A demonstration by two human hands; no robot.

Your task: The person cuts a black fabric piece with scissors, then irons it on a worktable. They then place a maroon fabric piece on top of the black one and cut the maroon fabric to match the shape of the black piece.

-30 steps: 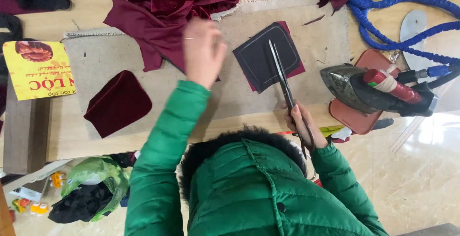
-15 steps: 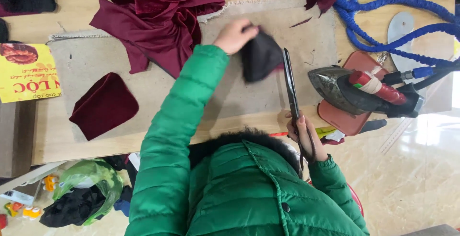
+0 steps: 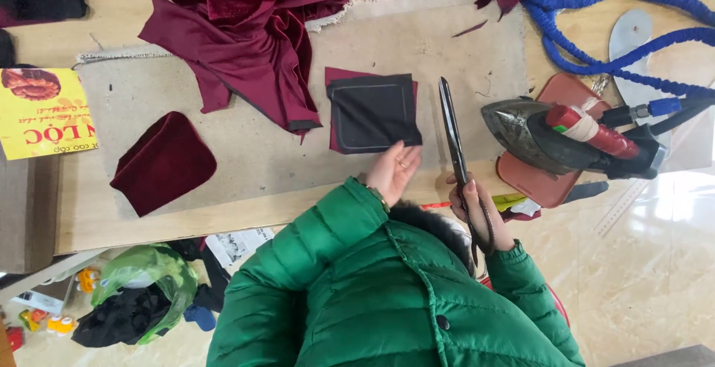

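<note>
The person in the green jacket is leaning over the counter. The right hand is gripping the handles of long dark scissors, whose closed blades are lying flat on the pad and pointing away. The left hand is resting open, fingers loose, its fingertips touching the near edge of a dark square fabric piece, which is sitting on a maroon layer in the middle of the tan pad. To the right an iron is lying on a reddish rest. Off to the left a folded maroon velvet piece is lying. Farther back, maroon cloth is heaping up, with blue cord beyond.
</note>
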